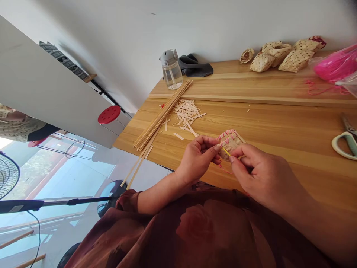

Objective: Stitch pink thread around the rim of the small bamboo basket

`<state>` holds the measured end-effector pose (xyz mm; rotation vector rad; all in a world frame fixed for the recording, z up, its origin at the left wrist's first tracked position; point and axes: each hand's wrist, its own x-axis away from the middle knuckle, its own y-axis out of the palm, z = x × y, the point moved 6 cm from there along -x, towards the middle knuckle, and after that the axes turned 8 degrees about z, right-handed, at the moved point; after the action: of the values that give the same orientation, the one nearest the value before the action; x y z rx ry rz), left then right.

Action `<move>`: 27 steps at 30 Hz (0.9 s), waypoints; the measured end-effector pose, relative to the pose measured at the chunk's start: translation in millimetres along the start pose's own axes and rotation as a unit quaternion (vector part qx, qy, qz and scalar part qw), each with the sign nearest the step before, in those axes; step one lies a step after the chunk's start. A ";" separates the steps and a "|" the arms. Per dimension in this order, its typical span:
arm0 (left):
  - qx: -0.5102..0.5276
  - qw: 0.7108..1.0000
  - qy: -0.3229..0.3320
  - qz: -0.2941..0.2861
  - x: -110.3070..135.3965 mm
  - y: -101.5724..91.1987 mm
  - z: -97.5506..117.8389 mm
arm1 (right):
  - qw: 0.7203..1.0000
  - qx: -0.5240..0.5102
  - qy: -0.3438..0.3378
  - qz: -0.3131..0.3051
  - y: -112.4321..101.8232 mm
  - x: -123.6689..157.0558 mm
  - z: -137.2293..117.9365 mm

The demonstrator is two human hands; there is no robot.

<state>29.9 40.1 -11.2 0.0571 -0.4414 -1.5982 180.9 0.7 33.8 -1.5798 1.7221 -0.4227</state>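
Note:
A small woven piece of pale flat strips (pixel 235 138) is held just above the front of the table, with pink yarn stitched along its rim. My left hand (pixel 196 158) pinches its near left edge between thumb and fingers. Between the thumb and fingers of my right hand (pixel 255 167) is a thin yellow needle-like tool (pixel 226 151), its far end at the woven edge by my left thumb. A loose tail of pink yarn (pixel 223 169) hangs below the piece. My hands hide part of the weave and the tool's near end.
A bundle of long strips (pixel 163 117) overhangs the table's left edge, beside a pile of short offcuts (pixel 187 111). A water bottle (pixel 171 72), dark cloth (pixel 195 67), several woven pouches (pixel 296 56), bagged pink yarn (pixel 336 65) and scissors (pixel 346 139) lie farther out. A person's sleeve (pixel 16 126) shows left.

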 end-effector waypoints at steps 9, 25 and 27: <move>0.031 0.998 -0.053 0.005 -2.8 -2.8 -4.7 | 1.000 -0.003 0.001 0.006 -3.9 -1.2 -3.4; 0.003 1.000 -0.020 0.014 0.9 -0.8 -5.6 | 0.999 -0.035 0.040 -0.006 2.5 0.6 6.6; -0.002 1.000 -0.013 0.018 1.4 -0.7 -5.4 | 0.997 -0.047 0.051 -0.012 5.3 0.8 9.1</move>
<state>30.7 37.4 -16.1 0.0250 -0.4576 -1.5650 183.7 3.1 23.9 -1.6735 1.8256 -0.4471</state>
